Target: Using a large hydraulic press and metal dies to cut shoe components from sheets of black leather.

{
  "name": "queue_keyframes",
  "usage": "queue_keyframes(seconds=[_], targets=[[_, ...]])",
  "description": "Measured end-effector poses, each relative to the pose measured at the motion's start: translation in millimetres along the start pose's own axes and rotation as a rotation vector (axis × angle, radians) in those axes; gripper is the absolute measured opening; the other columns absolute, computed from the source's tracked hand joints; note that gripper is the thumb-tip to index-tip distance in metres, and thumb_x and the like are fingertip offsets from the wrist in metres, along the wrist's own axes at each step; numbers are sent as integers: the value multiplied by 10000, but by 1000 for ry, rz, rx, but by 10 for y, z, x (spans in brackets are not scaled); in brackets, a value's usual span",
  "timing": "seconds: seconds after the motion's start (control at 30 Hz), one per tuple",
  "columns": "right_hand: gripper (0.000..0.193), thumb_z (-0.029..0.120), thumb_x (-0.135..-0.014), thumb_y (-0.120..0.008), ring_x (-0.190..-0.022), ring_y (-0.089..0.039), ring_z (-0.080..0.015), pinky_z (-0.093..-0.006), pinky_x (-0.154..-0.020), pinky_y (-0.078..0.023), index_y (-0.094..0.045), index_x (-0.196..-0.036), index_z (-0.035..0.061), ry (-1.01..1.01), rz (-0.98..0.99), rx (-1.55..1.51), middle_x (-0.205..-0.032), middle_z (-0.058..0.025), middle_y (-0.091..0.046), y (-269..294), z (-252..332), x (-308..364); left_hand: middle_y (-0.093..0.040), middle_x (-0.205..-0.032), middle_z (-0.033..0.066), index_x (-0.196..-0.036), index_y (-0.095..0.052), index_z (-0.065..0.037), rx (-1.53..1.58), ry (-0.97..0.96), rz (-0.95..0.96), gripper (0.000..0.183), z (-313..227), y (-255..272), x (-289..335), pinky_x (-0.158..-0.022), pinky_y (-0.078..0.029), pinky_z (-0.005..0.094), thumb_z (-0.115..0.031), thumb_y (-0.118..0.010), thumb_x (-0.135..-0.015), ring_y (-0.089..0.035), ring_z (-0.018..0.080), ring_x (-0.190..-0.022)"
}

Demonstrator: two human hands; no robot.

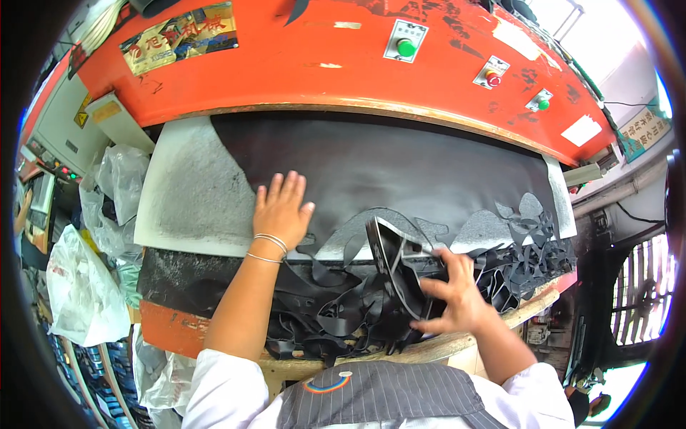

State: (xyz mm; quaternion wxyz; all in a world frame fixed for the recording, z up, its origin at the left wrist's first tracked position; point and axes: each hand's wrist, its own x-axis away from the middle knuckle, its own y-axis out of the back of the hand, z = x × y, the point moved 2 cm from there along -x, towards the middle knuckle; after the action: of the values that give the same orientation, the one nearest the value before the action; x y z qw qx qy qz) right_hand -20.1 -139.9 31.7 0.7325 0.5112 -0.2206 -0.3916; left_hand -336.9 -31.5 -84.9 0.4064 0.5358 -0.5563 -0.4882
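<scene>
A smooth black sheet (400, 164) that looks like leather is spread over a pale grey cutting board (182, 193). Its near edge is cut into curved notches where the board shows through. My left hand (280, 214) lies flat on the sheet's left part, fingers stretched out. At the near edge, my right hand (461, 297) grips a dark, deep-walled cutting die (389, 261) by its right side. The die stands tilted, partly over the board and partly over a heap of curved black offcuts (336, 325). The fingers hide some of its right side.
An orange-red machine beam (300, 71) spans the far side, bearing a green button (406, 48), a red button (493, 79) and another green button (544, 104). Plastic bags (84, 286) hang at left. A wooden rail (457, 343) runs along the near edge.
</scene>
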Motion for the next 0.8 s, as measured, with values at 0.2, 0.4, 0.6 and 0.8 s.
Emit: queue_keyframes(seconds=[0.2,0.4,0.6,0.8], targets=[[650,453,-547,-808,-1192,-392,-468,-539,-1000,-328,-694,-1092,118,252,-70,24,-1336,-312,-395,-265,-99,-1259,-358,-1513,70,-1444,-385,-99,-40,208,-145,541,557,-15,351,-1163,-160,473,-355,-435,-971,-269,278,-1421],[632,475,-569,-781,-1223,-391,-450,-511,-1063,-294,-707,-1103,145,383,34,72,-1339,-314,-409,-724,56,-2082,-529,-1379,63,-1284,-478,-100,273,170,-277,435,603,36,502,-1143,-198,478,-247,-595,-891,-376,272,-1367],[629,490,-591,-791,-1284,-341,-453,-525,-1094,-251,-698,-1122,165,368,92,138,-1388,-306,-369,-936,60,-2181,-610,-1280,83,-1136,-442,-79,407,174,-336,352,581,-27,489,-1126,-213,492,-194,-627,-860,-404,293,-1347],[740,455,-574,-860,-1403,-153,-488,-585,-1113,-157,-604,-1232,234,-54,-127,62,-1523,-313,-102,-1029,-269,-1726,-597,-1278,89,-1107,-446,-98,384,196,-373,322,587,-105,467,-1128,-223,507,-151,-622,-843,-418,314,-1328]])
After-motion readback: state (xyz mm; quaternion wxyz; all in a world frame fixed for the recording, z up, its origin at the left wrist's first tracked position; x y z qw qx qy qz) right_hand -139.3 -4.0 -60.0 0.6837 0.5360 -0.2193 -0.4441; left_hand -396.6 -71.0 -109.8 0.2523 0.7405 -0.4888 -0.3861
